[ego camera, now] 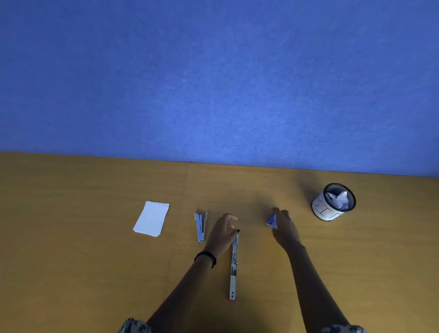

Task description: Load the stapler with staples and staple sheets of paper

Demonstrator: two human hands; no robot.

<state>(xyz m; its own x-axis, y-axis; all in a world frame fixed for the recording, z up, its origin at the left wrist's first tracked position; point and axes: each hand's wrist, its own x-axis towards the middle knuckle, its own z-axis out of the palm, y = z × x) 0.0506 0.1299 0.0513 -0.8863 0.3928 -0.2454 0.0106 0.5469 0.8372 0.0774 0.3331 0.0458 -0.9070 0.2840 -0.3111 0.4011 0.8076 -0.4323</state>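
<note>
A stapler lies folded out flat and long on the wooden desk, pointing away from me. My left hand hovers over its far end with fingers loosely spread and grips nothing that I can see. My right hand holds a small blue and white staple box between thumb and fingers, right of the stapler. A second metal stapler-like tool lies left of my left hand. A small stack of white paper sheets lies further left.
A black mesh cup with a white label holds crumpled paper at the back right. A blue wall rises behind the desk's far edge.
</note>
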